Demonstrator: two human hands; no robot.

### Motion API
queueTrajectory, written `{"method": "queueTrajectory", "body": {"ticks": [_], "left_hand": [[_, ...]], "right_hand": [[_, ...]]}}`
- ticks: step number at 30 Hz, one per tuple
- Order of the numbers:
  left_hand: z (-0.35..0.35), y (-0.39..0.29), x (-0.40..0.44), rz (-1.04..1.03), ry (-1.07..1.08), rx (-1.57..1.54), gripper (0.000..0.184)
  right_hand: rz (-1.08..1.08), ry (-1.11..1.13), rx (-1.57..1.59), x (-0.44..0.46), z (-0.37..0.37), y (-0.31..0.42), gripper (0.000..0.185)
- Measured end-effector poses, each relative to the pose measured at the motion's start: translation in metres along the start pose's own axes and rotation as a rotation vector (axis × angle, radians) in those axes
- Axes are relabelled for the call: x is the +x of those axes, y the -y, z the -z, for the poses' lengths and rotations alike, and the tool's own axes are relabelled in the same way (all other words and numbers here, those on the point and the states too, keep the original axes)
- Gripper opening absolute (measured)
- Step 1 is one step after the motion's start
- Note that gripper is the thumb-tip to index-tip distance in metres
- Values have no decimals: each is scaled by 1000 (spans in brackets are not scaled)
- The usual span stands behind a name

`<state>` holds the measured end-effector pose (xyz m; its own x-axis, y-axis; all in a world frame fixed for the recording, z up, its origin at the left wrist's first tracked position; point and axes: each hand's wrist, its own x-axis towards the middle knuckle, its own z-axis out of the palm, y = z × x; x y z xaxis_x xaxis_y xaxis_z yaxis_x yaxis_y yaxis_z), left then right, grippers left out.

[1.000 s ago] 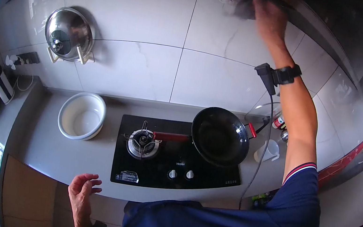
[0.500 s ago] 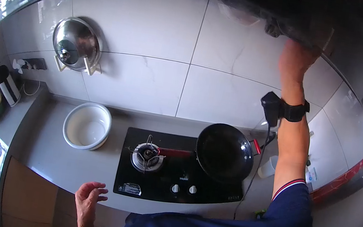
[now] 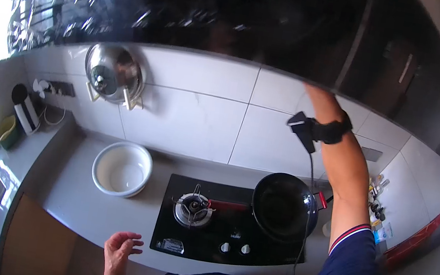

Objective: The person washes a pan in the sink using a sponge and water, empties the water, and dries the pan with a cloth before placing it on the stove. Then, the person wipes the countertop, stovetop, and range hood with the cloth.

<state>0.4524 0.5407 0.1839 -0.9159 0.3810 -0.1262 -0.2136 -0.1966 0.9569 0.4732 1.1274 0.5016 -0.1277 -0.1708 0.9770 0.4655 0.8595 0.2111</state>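
My left hand [image 3: 120, 249] hangs in front of the counter's front edge, left of the gas hob [image 3: 224, 256]. It holds nothing, and its bent fingers are apart. My right forearm [image 3: 348, 172] reaches up past the hob's right side. The right hand is hidden behind the lower edge of the dark glossy panel [image 3: 250, 21], so its fingers and anything in them cannot be seen. A black wok [image 3: 283, 208] with a red-trimmed side handle rests on the right burner. Its long red handle [image 3: 229, 206] points left toward the bare left burner [image 3: 194, 207].
A white basin [image 3: 121, 171] stands left of the hob. A metal lid [image 3: 115, 75] hangs on a wall rack. Small bottles [image 3: 377, 200] crowd the right corner. A black cable [image 3: 307, 209] runs down from my right wrist, across the wok. A green container [image 3: 6, 132] sits far left.
The view has tilted upward, showing much more of the dark panel. My right hand, partly visible before at the panel's edge, is now hidden behind it. My left hand keeps its loose pose.
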Motion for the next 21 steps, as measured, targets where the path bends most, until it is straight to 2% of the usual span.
{"method": "queueTrajectory", "body": {"ticks": [5, 6, 8, 17, 21], "left_hand": [[-9, 7, 10, 17, 70, 15, 20], [-23, -16, -4, -56, 142, 91, 26], [-23, -10, -2, -56, 186, 104, 27], [1, 4, -12, -16, 91, 92, 30], [-4, -2, -8, -12, 124, 134, 34]], "right_hand": [[-23, 72, 54, 2, 0, 4, 48], [-33, 87, 72, 0, 2, 4, 48], [-40, 91, 90, -1, 10, 0, 48], [-28, -134, -20, -5, 101, -63, 47], [7, -120, -82, -17, 93, -61, 47]]}}
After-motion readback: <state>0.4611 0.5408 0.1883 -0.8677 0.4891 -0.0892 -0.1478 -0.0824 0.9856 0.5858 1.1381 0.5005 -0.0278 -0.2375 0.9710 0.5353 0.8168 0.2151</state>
